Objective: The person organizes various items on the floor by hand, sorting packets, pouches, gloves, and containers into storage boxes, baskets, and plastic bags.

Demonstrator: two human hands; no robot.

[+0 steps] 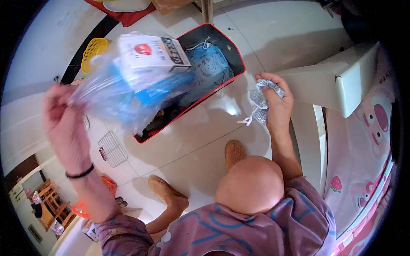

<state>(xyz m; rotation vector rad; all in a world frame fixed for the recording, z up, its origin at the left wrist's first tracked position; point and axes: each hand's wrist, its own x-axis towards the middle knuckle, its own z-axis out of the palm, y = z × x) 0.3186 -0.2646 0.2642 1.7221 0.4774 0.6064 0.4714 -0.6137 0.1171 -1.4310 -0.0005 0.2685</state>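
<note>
My left hand (64,115) is closed on the gathered edge of a clear plastic bag (106,91), which it holds up over the left part of a dark bin with a red rim (213,91). Inside the bag are a white printed box (147,55) and something blue. In my right hand (279,100), off to the bin's right, is a small grey-and-white mesh pouch (261,102) with a white cord dangling from it. A light blue drawstring bag (209,62) lies in the bin. Whatever sits at the bin's near end is mostly hidden by the plastic.
A yellow basket (93,53) stands behind the plastic bag. On the tiled floor (192,158) lie a wire rack (113,149) and an orange bag (109,185). A white furniture edge (341,81) juts in at right, above a pink cartoon-printed cover (356,162).
</note>
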